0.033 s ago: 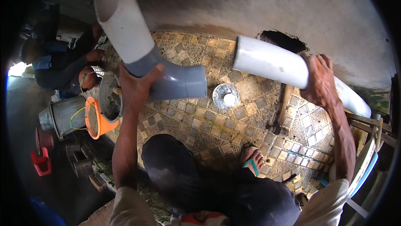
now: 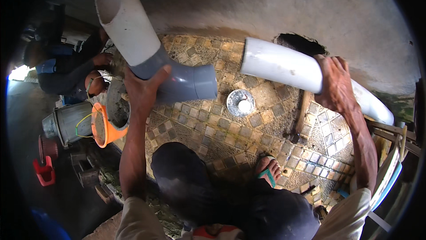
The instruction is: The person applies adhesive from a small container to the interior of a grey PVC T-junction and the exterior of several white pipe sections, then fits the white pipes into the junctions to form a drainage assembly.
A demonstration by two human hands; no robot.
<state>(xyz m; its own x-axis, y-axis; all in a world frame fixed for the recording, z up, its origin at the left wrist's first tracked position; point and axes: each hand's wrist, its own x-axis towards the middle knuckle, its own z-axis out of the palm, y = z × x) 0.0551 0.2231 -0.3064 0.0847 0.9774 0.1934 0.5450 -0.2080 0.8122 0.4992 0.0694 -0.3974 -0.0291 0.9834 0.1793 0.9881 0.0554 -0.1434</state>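
Note:
My left hand (image 2: 143,90) is closed round a grey branch pipe fitting (image 2: 179,80), its thumb lying across the side. A wide white pipe (image 2: 133,38) with a slanted cut end rises from the fitting toward the upper left. My right hand (image 2: 336,82) grips a long white pipe (image 2: 284,64) from above, near its middle. That pipe's free end points left toward the fitting's open socket, with a gap between them. Below the gap, an open round tin (image 2: 240,103) with a white round piece in it stands on the tiles.
A dark hole (image 2: 301,44) opens in the wall behind the right pipe. At left are an orange bucket (image 2: 101,124), a grey bucket (image 2: 71,122) and a red plastic stool (image 2: 44,172). Another person (image 2: 73,69) crouches at far left. Wooden pieces (image 2: 392,133) lean at right.
Both pipes have shifted slightly to the left, each still in its hand. The gap between the fitting and the right pipe is a little narrower.

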